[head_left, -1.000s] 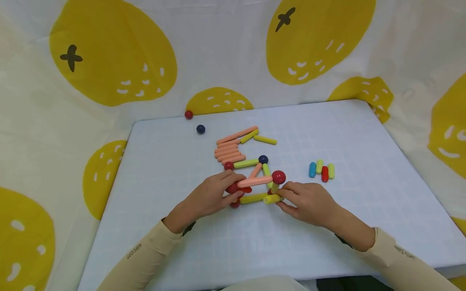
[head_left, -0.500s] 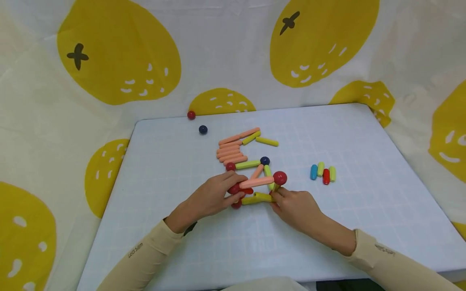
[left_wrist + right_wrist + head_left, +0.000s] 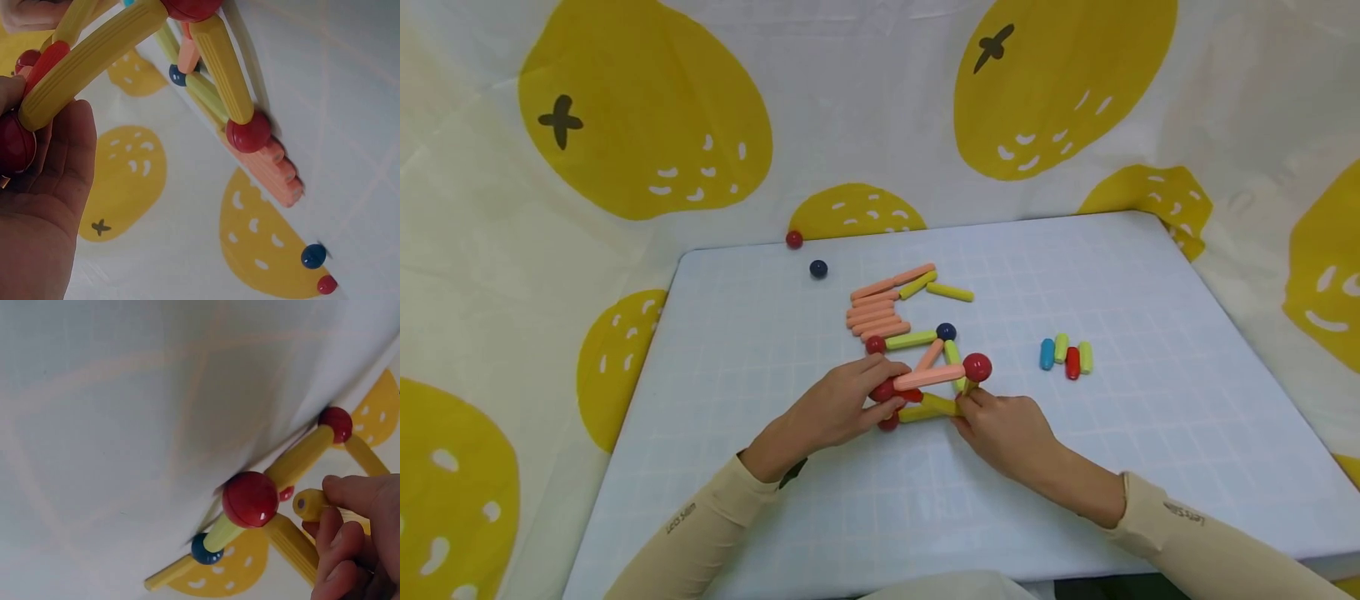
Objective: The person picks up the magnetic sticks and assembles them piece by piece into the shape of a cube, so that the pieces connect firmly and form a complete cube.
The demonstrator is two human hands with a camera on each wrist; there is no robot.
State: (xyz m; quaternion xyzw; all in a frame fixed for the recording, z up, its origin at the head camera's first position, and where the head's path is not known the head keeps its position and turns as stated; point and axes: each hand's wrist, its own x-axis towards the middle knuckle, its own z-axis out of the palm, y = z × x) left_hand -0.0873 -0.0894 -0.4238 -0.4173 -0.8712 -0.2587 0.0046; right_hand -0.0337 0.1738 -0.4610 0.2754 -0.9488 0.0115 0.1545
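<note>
A frame of magnetic sticks and balls stands on the table in front of me. My left hand (image 3: pixel 831 404) holds it at a raised red ball (image 3: pixel 15 144), from which a peach stick (image 3: pixel 928 377) runs to another red ball (image 3: pixel 977 367). A short red stick (image 3: pixel 912 395) shows beside the left fingers. My right hand (image 3: pixel 1015 437) pinches a yellow stick (image 3: pixel 307 504) between thumb and fingers, inside the frame. That stick's near end is bare in the right wrist view. Below it, a yellow base stick (image 3: pixel 917 414) joins a low red ball (image 3: pixel 887 421). My right fingers partly hide the near right corner.
Behind the frame lie several peach sticks (image 3: pixel 871 313) and two loose yellow sticks (image 3: pixel 950 292). A dark blue ball (image 3: pixel 818 268) and a red ball (image 3: pixel 793 239) sit at the far left. Short blue (image 3: pixel 1047 354), red (image 3: pixel 1072 363) and light green sticks (image 3: pixel 1061 348) lie to the right.
My right hand has moved left and turned, bringing the yellow stick from the frame's right corner to inside it. My left hand keeps its hold on the raised red ball.
</note>
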